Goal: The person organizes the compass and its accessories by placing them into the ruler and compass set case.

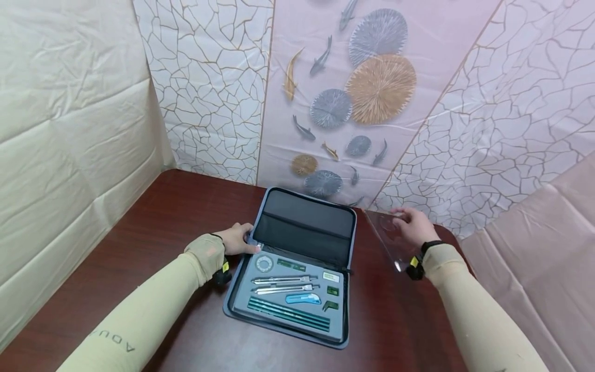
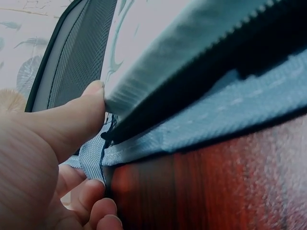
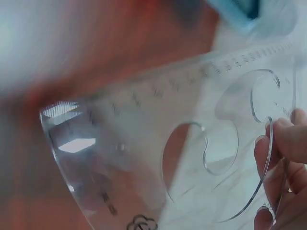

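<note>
An open blue-grey zip case (image 1: 260, 217) lies on the dark red table (image 1: 153, 227), its lid propped up at the back. The foam tray holds compasses (image 1: 284, 284), a blue cutter (image 1: 303, 298), green pencils (image 1: 288, 313) and a small round protractor (image 1: 263, 264). My left hand (image 1: 238, 239) grips the case's left edge at the hinge; in the left wrist view the thumb (image 2: 72, 120) presses on the case's zip edge (image 2: 201, 91). My right hand (image 1: 412, 225) holds a clear plastic set square (image 1: 386, 241) above the table, right of the case; the fingers (image 3: 283, 143) pinch the set square (image 3: 158, 143) near its curved cut-outs.
Patterned and cream sheets hang as walls behind and on both sides of the table. The table's far right corner (image 1: 448, 235) lies just past my right hand. Bare wood shows left of the case and in front of it.
</note>
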`<state>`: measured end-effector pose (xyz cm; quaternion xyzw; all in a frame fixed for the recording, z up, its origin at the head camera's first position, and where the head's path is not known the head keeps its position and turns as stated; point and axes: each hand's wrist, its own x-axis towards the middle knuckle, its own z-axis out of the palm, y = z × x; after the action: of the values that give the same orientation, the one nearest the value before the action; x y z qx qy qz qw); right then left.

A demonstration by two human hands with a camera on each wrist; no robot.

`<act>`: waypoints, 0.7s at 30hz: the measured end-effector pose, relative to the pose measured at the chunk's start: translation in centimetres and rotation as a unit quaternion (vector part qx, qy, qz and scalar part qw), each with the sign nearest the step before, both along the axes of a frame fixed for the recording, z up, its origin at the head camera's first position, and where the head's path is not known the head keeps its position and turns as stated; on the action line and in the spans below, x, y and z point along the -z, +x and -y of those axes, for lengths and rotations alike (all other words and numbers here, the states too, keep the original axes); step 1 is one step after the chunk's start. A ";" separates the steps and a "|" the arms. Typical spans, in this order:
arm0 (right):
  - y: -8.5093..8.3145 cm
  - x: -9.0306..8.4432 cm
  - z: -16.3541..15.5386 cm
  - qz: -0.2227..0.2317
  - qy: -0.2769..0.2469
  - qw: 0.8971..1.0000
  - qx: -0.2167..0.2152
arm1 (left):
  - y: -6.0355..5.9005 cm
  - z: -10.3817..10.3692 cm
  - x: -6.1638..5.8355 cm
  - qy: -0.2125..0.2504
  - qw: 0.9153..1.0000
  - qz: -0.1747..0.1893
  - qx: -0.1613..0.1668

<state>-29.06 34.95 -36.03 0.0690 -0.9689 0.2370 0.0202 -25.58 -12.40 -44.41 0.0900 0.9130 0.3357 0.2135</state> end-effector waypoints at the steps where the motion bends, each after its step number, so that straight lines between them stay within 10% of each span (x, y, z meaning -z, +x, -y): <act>1: -0.3 -0.5 1.1 -0.014 0.001 1.000 -0.010 | 0.0 0.0 0.0 -0.003 1.000 0.000 0.003; 21: -5.3 -2.1 15.0 0.012 -0.031 0.987 -0.155 | 0.1 0.3 -0.2 -0.031 0.999 -0.004 0.025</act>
<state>-34.41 19.95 -33.93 0.2152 -0.9388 0.2676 -0.0266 -25.45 -12.65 -44.19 0.1073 0.9212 0.3015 0.2212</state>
